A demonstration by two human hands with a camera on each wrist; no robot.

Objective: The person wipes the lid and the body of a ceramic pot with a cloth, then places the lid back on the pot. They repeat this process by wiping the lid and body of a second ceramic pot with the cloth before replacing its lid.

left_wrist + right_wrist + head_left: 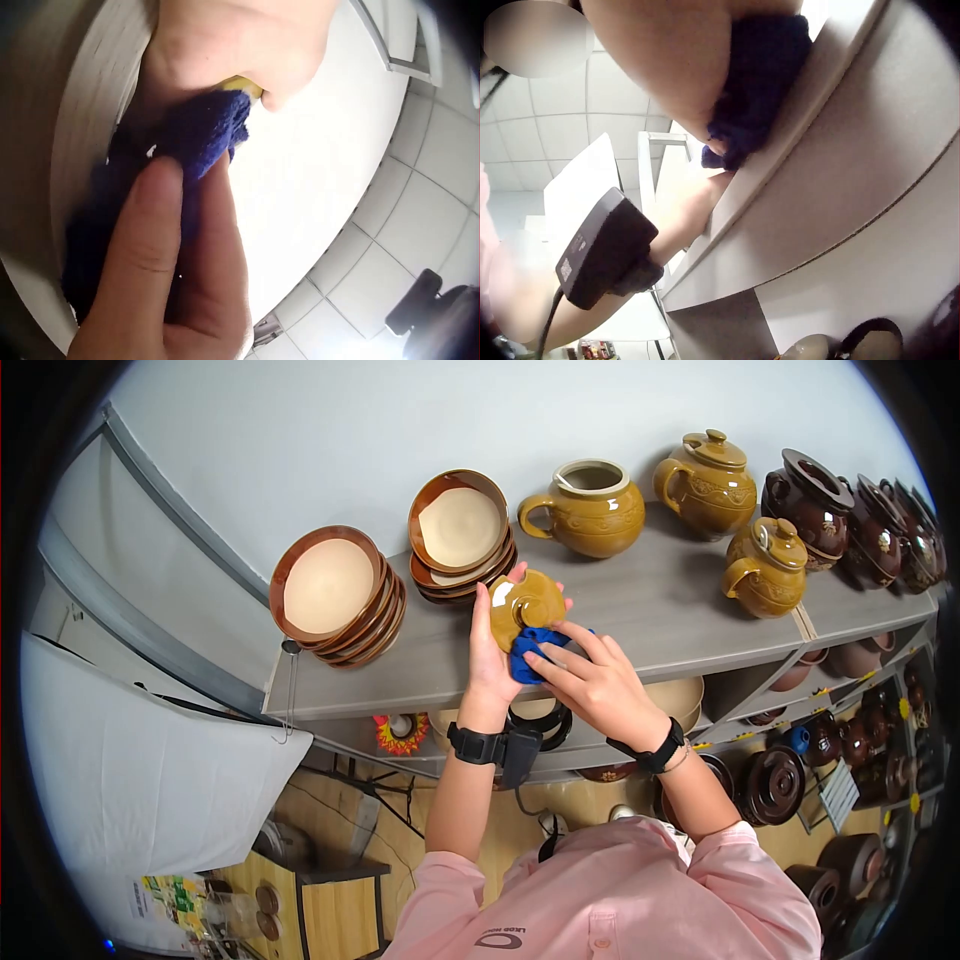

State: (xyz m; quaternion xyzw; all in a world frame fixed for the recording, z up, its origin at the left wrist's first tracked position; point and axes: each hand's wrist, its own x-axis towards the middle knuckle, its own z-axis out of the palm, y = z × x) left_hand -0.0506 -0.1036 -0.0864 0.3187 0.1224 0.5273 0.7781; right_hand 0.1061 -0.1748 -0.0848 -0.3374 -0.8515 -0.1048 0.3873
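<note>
In the head view my left hand holds a mustard-brown glazed lid with a round knob, thumb along one side and fingertips showing past the far rim. My right hand holds a bunched blue cloth against the lid's near edge. In the left wrist view the cloth lies between thumb and finger, and a sliver of the lid shows beside it. Behind the hands stands a matching mustard-brown pot with a side handle and an uncovered mouth.
Two stacks of brown-rimmed bowls stand left on the grey shelf top. To the right are two lidded mustard pots and several dark brown jars. Lower shelves hold more pottery. A thin metal-handled tool hangs over the left edge.
</note>
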